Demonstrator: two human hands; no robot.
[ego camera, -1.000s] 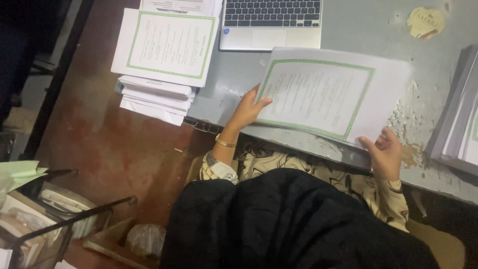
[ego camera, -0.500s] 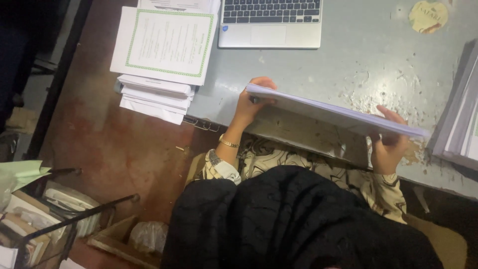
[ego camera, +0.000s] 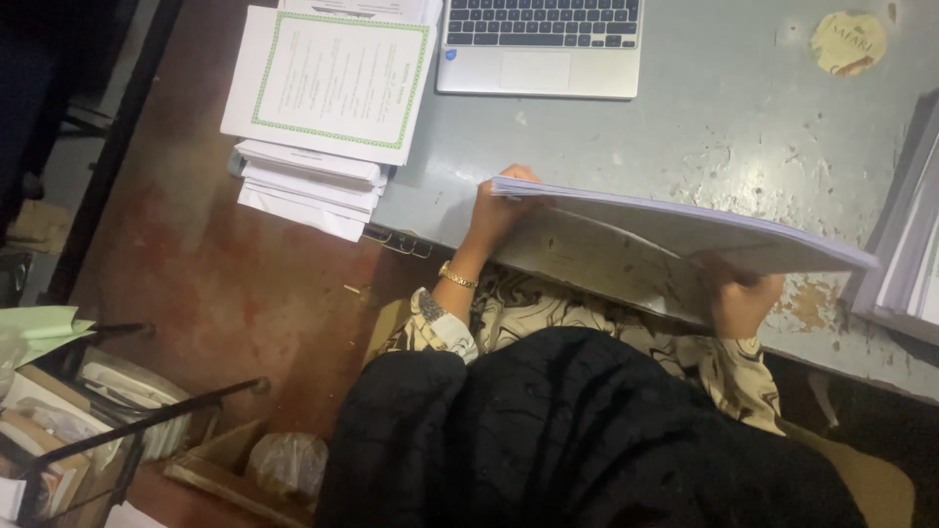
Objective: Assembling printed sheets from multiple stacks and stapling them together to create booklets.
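The grey worktop (ego camera: 704, 127), scuffed and flaking near its front edge, carried everything. Above its near part a thick sheaf of white papers (ego camera: 685, 230) was held tilted up, its edge turned toward the camera, the far long side lifted clear of the worktop and the near side lower, close to the person's lap.

The left hand (ego camera: 499, 210) gripped the sheaf's left end: the fingers (ego camera: 518, 176) curled over the top corner and were clamped on the papers, with the wrist bent upward and a gold bracelet (ego camera: 456, 276) on it. The right hand (ego camera: 740, 298) was under the sheaf's right part, mostly hidden by the papers; it seemed to support and pinch the lower edge, though how far its fingers were closed I could not tell. Both forearms in patterned sleeves rose from under a black cloth (ego camera: 587, 440) that covered the lap.

To the left, a stack of bordered sheets (ego camera: 323, 98) overhung the worktop's corner, well apart from the held sheaf. A laptop (ego camera: 541, 44) sat beyond, near the far edge. Another paper pile (ego camera: 910, 254) lay just beside the sheaf's right end. A round sticker (ego camera: 847, 42) sat at the far right.
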